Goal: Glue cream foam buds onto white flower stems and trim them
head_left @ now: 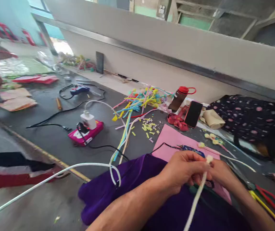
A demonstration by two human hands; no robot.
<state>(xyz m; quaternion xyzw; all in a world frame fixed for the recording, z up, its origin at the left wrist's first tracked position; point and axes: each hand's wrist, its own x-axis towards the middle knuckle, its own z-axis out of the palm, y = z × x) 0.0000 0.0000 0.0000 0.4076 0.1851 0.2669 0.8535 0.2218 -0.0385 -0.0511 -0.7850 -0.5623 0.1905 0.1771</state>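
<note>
At the far left of the dark grey worktop (55, 138) lie flat tan and pink paper pieces (16, 99), with a black cord (65, 110) snaking past them. Next comes a bright pink power strip (86, 134) carrying a white plug-in charger (88, 119), and a white cable (91, 165) loops toward the near edge. Further right sits a tangled heap of multicoloured fuzzy pipe cleaners (139, 99) (small cut bits are strewn just below it), then a brown bottle with a red cap (179, 98) and a black phone (193, 114) beside it. A pink paper sheet (173, 138) lies beyond the hands, and purple cloth (132, 179) lies beneath the forearms. The left hand (184, 170) has its fingers closed on a white fuzzy pipe cleaner (197, 195) near its top end, the stem hanging down over the purple cloth. The right hand (221, 173) meets that same end; whether it pinches it I cannot tell. Behind, at right, rests a dark floral fabric bag (248, 118).
</note>
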